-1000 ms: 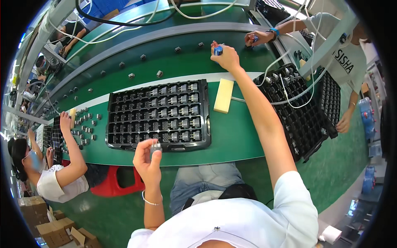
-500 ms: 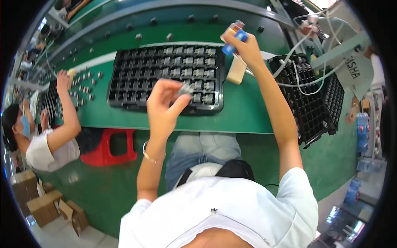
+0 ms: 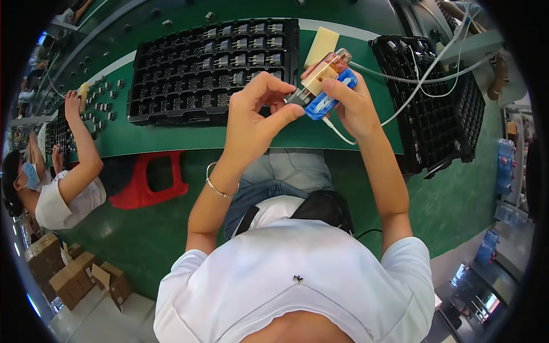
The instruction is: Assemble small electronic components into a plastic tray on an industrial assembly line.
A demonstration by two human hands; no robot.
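Note:
My left hand (image 3: 254, 114) pinches a small dark plug-like part (image 3: 297, 98) between thumb and fingers. My right hand (image 3: 360, 108) is wrapped round a handheld device (image 3: 333, 94) with a blue body, a tan block and a clear reddish end. The metal end of the plug-like part meets the device's left side, where the two hands come together. Whether it is inserted, I cannot tell. Behind my left hand lies a black compartment tray (image 3: 177, 119), with similar plug-like parts (image 3: 240, 59) in several of its right-hand slots.
A pale yellow block (image 3: 322, 46) lies beyond the device. Black trays (image 3: 426, 126) stand at the right, crossed by white cables (image 3: 412, 97). Loose small parts (image 3: 103, 107) lie on the green bench at the left, near a co-worker's arm (image 3: 86, 137). A red stool (image 3: 177, 177) stands below.
My left hand has moved right from over the tray, bringing its part to the device. My right hand has brought the device nearer and turned it. The whole view has shifted.

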